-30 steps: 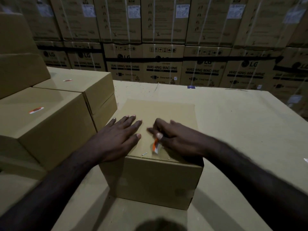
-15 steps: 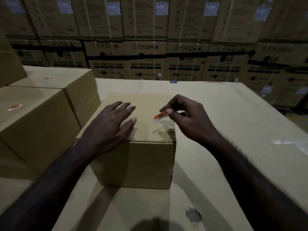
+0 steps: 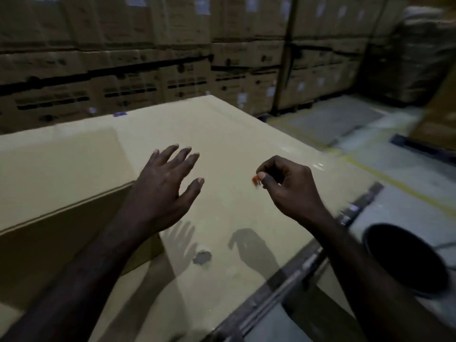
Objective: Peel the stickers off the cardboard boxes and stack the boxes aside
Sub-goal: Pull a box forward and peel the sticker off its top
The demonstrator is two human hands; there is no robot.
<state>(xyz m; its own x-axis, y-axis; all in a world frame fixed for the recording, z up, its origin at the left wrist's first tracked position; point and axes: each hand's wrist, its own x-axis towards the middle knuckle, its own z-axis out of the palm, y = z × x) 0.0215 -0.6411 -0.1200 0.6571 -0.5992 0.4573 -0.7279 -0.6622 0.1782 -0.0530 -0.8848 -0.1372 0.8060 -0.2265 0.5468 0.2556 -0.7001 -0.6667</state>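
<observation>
The plain cardboard box (image 3: 61, 174) sits at the left on the big cardboard work surface (image 3: 237, 149). My left hand (image 3: 165, 191) hovers just off the box's right edge, fingers spread, holding nothing. My right hand (image 3: 288, 188) is raised over the work surface to the right of the box. Its thumb and forefinger pinch a small orange and white sticker (image 3: 255, 180), which is free of the box.
A torn hole (image 3: 202, 257) marks the work surface near its front. A dark round bin (image 3: 404, 260) stands on the floor at the right, beyond the surface's dark edge rail (image 3: 296, 272). Stacked printed cartons (image 3: 172, 70) wall the back.
My right hand peeled the sticker off the box top and carried it right. My left hand lifted off the box. My view swung right, so the box now lies at the left.
</observation>
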